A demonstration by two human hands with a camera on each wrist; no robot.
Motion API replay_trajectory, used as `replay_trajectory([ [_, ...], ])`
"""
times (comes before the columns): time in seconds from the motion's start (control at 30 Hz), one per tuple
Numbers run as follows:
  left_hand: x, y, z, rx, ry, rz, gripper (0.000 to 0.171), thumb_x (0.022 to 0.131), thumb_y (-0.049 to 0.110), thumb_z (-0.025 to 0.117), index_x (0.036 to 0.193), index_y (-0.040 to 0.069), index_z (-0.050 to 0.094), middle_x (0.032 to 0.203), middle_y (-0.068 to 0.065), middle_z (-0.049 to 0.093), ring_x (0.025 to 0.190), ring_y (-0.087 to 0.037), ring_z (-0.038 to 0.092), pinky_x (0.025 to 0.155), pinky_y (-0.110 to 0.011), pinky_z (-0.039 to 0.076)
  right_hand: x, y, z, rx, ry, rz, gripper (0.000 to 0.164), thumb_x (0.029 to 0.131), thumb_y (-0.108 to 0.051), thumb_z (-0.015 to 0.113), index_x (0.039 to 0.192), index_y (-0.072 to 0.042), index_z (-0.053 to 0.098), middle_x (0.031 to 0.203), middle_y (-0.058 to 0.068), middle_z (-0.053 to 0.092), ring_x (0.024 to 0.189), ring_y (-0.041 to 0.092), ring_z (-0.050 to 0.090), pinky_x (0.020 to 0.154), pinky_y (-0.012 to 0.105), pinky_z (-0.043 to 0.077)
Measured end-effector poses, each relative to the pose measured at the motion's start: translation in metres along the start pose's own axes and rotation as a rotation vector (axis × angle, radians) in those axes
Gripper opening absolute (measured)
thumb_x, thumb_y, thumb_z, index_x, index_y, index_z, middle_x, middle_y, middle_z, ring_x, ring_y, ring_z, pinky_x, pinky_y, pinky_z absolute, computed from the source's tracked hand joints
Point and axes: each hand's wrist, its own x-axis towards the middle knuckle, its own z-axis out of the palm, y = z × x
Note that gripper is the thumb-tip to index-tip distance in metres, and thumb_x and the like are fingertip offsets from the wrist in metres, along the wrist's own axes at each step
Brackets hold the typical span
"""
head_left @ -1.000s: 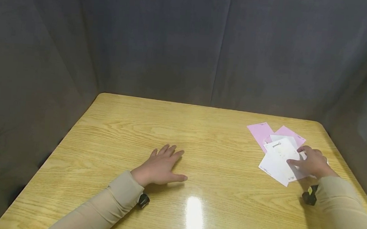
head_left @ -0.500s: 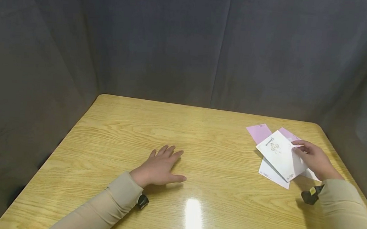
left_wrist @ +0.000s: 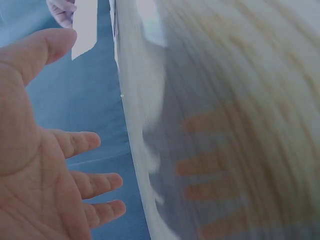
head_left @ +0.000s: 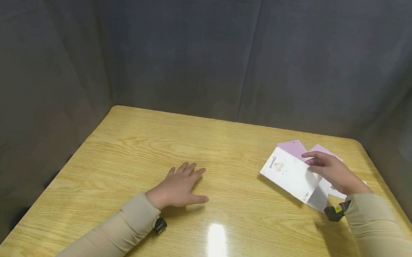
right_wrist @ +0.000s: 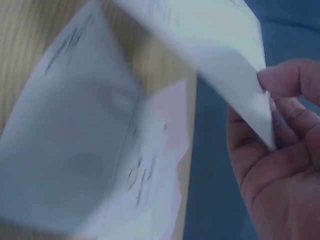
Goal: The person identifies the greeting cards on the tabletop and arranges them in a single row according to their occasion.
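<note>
My right hand (head_left: 328, 169) pinches a white card (head_left: 289, 174) by its edge, thumb on one face and fingers behind. The card has a small gold-brown drawing and dark lettering, and it is raised and tilted over a loose pile of cards. In the right wrist view the thumb and fingers grip the card (right_wrist: 220, 60) near its corner. Beneath lie a white card (head_left: 319, 198), a pink card (head_left: 292, 147) and another pink card (head_left: 321, 149), partly covered. My left hand (head_left: 180, 186) holds nothing, its fingers spread, low over the table left of centre.
The wooden table (head_left: 147, 140) has rounded far corners. A dark grey curtain (head_left: 182, 51) hangs behind it and along both sides. A bright light reflection (head_left: 217, 244) shows near the front. Another white card (head_left: 336, 192) lies partly under the right forearm.
My right hand has picked the white card up off the pile and carried it to the left, tilting it. The lower cards show more now. My left hand has stayed in place.
</note>
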Motion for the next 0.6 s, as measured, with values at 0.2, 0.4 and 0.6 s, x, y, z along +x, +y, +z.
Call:
replay_trajectory([
  [0.2, 0.001, -0.001, 0.002, -0.006, 0.003, -0.001, 0.089, 0.095, 0.059, 0.064, 0.163, 0.013, 0.031, 0.168, -0.021, 0.020, 0.155, -0.043, 0.011, 0.118, -0.071, 0.011, 0.006, -0.032, 0.018, 0.004, -0.040, -0.071, 0.026, 0.101, -0.006, 0.064, 0.123, 0.008, 0.061, 0.112, 0.010, 0.070, 0.099, 0.005, 0.062, 0.085, 0.020, 0.050],
  [0.4, 0.002, -0.001, 0.003, -0.001, -0.003, 0.016, 0.087, 0.096, 0.060, 0.061, 0.162, 0.012, 0.033, 0.168, -0.020, 0.020, 0.155, -0.043, 0.012, 0.118, -0.071, 0.011, 0.014, -0.064, 0.045, -0.009, -0.092, -0.131, 0.018, 0.098, -0.007, 0.070, 0.112, 0.002, 0.065, 0.102, 0.005, 0.074, 0.097, 0.008, 0.065, 0.085, 0.023, 0.052],
  [0.6, 0.004, 0.000, 0.004, -0.041, 0.003, 0.091, 0.076, 0.100, 0.056, 0.059, 0.157, 0.009, 0.043, 0.166, -0.020, 0.028, 0.154, -0.041, 0.017, 0.119, -0.067, 0.015, 0.024, -0.093, 0.080, -0.069, -0.205, -0.206, 0.014, 0.096, -0.006, 0.072, 0.109, -0.003, 0.068, 0.099, 0.002, 0.075, 0.097, 0.018, 0.068, 0.081, 0.030, 0.052],
])
